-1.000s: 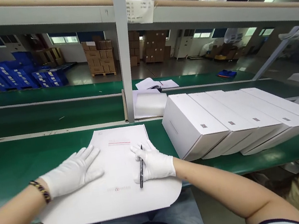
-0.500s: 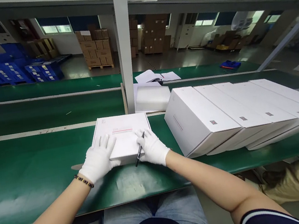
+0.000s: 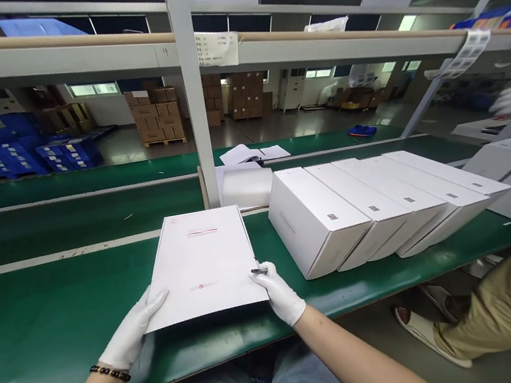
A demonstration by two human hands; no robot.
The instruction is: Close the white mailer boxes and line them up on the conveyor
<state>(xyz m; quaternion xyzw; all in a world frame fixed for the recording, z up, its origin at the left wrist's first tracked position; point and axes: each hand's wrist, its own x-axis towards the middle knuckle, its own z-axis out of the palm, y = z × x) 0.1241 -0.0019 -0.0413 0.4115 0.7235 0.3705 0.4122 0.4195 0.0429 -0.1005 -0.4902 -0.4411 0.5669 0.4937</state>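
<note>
One held box [image 3: 204, 259]; five lined-up boxes [image 3: 378, 194]

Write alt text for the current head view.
A person's white-gloved left hand and right hand hold a printed white box near its front corners at a green table; the right also holds a black pen. A row of white boxes stands right; a co-worker's leg shows lower right.
</note>
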